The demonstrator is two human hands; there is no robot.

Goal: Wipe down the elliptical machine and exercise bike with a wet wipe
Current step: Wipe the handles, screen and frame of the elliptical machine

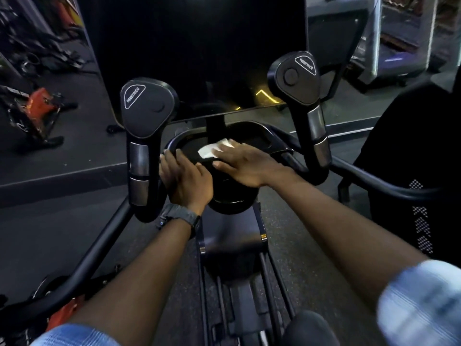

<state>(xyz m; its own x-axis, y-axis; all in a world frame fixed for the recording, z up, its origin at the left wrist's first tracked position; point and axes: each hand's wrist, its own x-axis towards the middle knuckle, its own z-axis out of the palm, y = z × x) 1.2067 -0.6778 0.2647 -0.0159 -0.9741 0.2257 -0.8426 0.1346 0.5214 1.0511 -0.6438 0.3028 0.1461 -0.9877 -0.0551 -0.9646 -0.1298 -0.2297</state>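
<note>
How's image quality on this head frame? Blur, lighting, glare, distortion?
Head view: dim overall, dark screen nearly featureless apart from a yellow reflection low on it; right sleeve heavily motion-blurred, right hand on the wipe slightly soft; left hand and handle labels sharper; wide-angle bending shows on the floor edges and outer bars.

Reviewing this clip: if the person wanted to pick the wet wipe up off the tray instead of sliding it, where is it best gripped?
Probably by the free left corner of the wet wipe, coming from the left. The right hand lies flat over its right part, pressing it onto the tray, so only the left edge offers a pinch grip.
</note>
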